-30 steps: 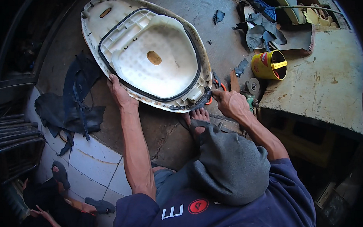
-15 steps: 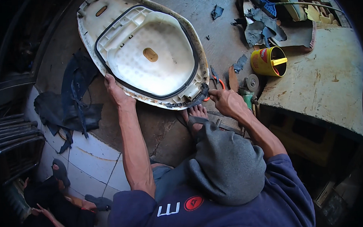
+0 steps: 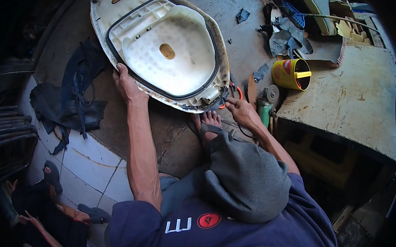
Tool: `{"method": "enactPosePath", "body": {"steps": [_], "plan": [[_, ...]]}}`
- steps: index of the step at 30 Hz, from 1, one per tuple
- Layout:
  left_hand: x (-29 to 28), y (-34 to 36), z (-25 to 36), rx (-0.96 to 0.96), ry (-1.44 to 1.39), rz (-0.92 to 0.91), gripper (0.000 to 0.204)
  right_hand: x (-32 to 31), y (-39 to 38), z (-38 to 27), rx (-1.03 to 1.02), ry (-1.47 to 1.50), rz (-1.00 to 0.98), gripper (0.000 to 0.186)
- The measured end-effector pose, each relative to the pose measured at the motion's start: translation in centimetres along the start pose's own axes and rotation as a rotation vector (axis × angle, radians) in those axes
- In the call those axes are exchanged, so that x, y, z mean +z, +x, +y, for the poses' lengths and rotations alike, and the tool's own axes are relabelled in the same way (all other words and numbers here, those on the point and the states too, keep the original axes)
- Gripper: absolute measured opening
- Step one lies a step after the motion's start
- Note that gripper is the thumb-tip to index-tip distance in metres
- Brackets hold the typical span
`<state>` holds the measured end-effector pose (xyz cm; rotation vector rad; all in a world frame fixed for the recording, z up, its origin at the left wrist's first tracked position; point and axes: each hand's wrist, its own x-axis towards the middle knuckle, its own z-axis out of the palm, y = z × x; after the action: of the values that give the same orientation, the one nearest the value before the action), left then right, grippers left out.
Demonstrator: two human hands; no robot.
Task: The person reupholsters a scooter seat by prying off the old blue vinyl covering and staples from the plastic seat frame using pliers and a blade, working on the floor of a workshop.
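Observation:
A motorcycle seat base (image 3: 162, 74), off-white inside with a black seal ring (image 3: 113, 52), is tilted in front of me with its hollow underside facing up. My left hand (image 3: 128, 84) grips its left rim, thumb on top and fingers mostly hidden underneath. At its near right corner, ragged black cover material (image 3: 208, 106) clings to the edge. There my right hand (image 3: 242, 113) is closed, fingers pinching a black strip of that material; the exact grip is partly hidden. Orange-handled scissors (image 3: 239, 92) lie just beyond this hand, partly covered by the seat base.
A green angle grinder (image 3: 265, 109) and a yellow tub (image 3: 289, 76) stand right, beside a worn wooden bench (image 3: 344, 102). Torn black cover pieces (image 3: 78, 94) lie left; more scraps (image 3: 287, 38) lie far right. My bare foot (image 3: 210, 119) is below the seat base. Another person (image 3: 46, 216) sits lower left.
The seat base has shifted slightly away and to the right, with my left hand still on its rim. My right hand has turned a little, and a thin dark strip now shows below it.

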<state>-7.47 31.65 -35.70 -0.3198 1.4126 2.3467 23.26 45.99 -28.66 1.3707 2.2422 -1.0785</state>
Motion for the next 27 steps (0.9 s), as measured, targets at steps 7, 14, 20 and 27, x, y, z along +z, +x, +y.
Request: {"method": "enactPosePath", "body": {"steps": [7,14,20,27], "plan": [[-0.2,-0.3,-0.1,0.002,-0.025,0.045,0.05,-2.4,1.1,-6.4,0.069,-0.535,-0.24,0.036],[0.1,-0.5,0.2,0.01,-0.092,0.054,0.053,-0.8,0.3,-3.1,0.286,0.163,-0.252,0.035],[0.0,-0.6,0.5,-0.021,-0.06,0.094,0.05,-1.9,1.0,-5.2,0.051,-0.43,-0.286,0.036],[-0.7,-0.7,0.1,-0.03,-0.012,0.117,0.049,-0.6,1.7,-4.8,0.0,-0.419,-0.319,0.037]]}}
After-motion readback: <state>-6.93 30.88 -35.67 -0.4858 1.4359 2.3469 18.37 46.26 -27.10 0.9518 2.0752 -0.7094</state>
